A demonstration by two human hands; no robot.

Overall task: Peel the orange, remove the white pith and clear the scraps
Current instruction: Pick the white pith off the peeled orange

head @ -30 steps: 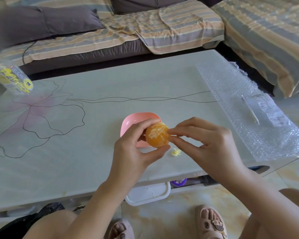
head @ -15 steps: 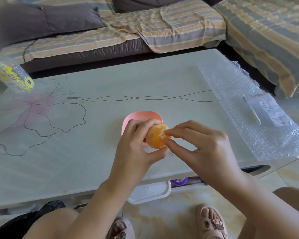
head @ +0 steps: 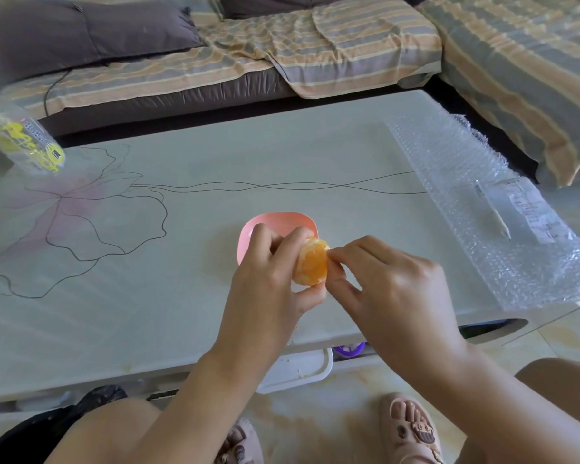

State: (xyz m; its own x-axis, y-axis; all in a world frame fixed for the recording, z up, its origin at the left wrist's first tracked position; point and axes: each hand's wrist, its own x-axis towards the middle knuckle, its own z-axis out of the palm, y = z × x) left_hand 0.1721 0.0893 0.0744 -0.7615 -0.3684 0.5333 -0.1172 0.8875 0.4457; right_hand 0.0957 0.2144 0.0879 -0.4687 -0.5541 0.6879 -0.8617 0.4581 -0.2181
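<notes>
My left hand [head: 268, 283] grips a peeled orange [head: 311, 266] above the table's near edge, fingers over its top and thumb under it. The fruit shows bare orange flesh with pale pith streaks. My right hand [head: 392, 279] pinches at the orange's upper right side with thumb and forefinger; whatever it pinches is too small to make out. A pink bowl [head: 275, 222] sits on the table just behind the hands, and they cover part of it.
A pale table [head: 148, 296] with a flower drawing carries a sheet of bubble wrap [head: 482, 209] with a thin stick and a label at the right. A clear bag with yellow print [head: 24, 139] stands far left. A white bin [head: 298, 366] sits under the table's edge.
My left hand has turned the orange, so its face now points more to the right. My right fingertips moved up to its upper right side. The small scrap on the table is now hidden.
</notes>
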